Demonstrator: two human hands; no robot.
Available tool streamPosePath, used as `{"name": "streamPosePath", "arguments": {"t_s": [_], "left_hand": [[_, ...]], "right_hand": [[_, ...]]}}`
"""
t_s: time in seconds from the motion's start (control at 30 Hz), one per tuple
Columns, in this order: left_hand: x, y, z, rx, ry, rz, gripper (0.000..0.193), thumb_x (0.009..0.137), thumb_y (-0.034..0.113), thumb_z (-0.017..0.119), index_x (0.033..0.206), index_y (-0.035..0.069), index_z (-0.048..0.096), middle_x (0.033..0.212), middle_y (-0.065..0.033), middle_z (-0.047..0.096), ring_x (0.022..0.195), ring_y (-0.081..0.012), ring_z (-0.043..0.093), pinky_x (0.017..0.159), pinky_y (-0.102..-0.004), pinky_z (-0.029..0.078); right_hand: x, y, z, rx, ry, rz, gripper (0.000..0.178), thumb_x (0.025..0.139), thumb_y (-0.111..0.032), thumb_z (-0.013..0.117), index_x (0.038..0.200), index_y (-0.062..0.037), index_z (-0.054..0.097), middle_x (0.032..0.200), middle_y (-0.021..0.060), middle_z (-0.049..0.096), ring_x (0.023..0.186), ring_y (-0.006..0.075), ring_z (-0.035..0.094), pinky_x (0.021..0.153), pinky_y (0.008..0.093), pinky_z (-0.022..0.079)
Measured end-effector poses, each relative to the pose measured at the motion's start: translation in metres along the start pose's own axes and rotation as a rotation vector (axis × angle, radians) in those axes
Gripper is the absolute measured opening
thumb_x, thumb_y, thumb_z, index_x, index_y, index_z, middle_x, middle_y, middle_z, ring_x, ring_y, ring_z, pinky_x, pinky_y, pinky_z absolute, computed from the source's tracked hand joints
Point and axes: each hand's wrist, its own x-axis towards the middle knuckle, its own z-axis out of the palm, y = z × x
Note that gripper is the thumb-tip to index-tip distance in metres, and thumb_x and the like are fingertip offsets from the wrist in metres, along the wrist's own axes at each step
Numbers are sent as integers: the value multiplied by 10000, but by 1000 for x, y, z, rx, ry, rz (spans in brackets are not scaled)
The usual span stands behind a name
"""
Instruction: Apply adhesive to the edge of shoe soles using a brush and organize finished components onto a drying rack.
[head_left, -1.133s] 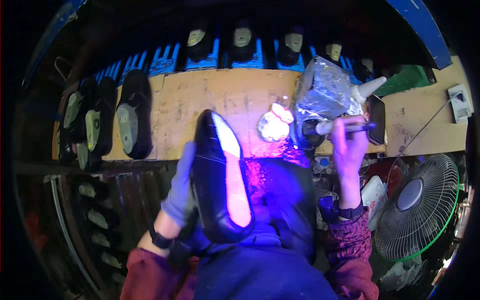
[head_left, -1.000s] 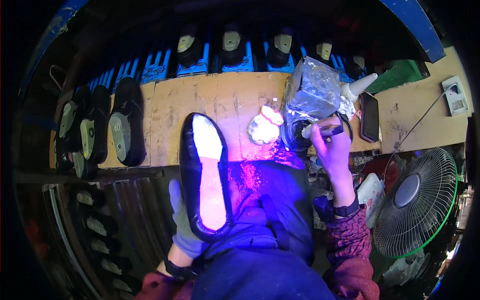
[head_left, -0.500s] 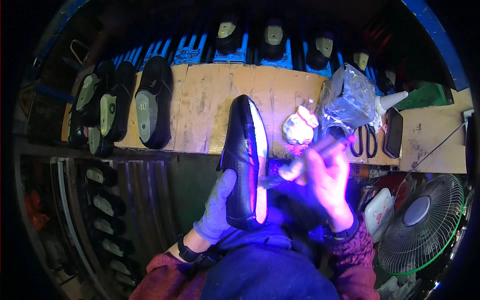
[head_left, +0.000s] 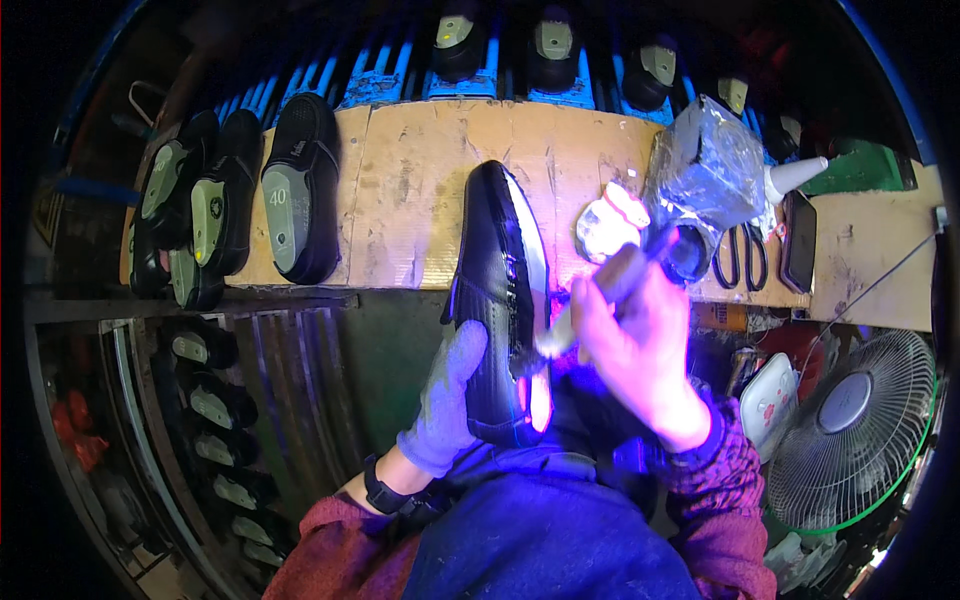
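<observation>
A black shoe (head_left: 487,265) stands on end before me, its toe against the cardboard-covered bench and its pale sole edge facing right. My left hand (head_left: 443,405), in a grey glove, grips it around the heel end from the left. Bare and lit purple, my right hand (head_left: 645,350) is closed on a brush (head_left: 562,332). The dark bristle end touches the shoe's side near the heel, just at the sole edge. Motion blurs the brush and the fingers somewhat.
Beyond the brush lie a white wad (head_left: 608,228), a wrapped box-like container (head_left: 705,165) with a round opening, scissors (head_left: 740,258) and a dark phone-like slab (head_left: 797,240). More black shoes (head_left: 300,190) rest left. A fan (head_left: 850,430) stands right; a blue rack (head_left: 375,85) lies behind.
The brush has moved along the sole edge and now presses at the shoe's side nearer the heel. The view has shifted slightly; my left hand keeps its hold.
</observation>
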Motion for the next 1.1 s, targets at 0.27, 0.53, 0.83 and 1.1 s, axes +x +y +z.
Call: {"name": "streamPosePath", "arguments": {"t_s": [0.27, 0.53, 0.83, 1.1], "left_hand": [[-3, -1, 6, -291, -99, -137, 584, 943, 526, 375, 1300, 72, 463, 1129, -116, 598, 979, -257, 605, 897, -405, 477], [-7, 3, 21, -298, -215, -90, 544, 947, 475, 419, 1317, 77, 446, 1255, -94, 534, 1086, -200, 559, 960, -352, 440], [-10, 28, 31, 872, -81, 674, 528, 831, 385, 576, 1221, 38, 497, 1176, -120, 556, 1034, -237, 569, 911, -350, 442], [-8, 49, 33, 1420, -54, 1066, 529, 697, 279, 764, 1102, -1, 571, 1067, -134, 596, 977, -261, 579, 844, -344, 449]], "right_hand": [[27, 20, 12, 267, 244, 122, 203, 770, -140, 681, 719, -39, 513, 566, 91, 527, 523, 245, 566, 505, 362, 425], [-18, -23, -18, 34, 60, -179, 134, 811, -100, 669, 792, -23, 560, 563, 19, 543, 515, 71, 526, 496, 274, 426], [19, -72, -59, 322, -442, -647, 217, 746, -143, 736, 774, -83, 530, 732, 51, 565, 630, 249, 566, 553, 333, 440], [34, -75, -64, 64, -598, -578, 268, 727, -169, 736, 893, -73, 549, 817, 86, 570, 744, 279, 573, 643, 341, 466]]}}
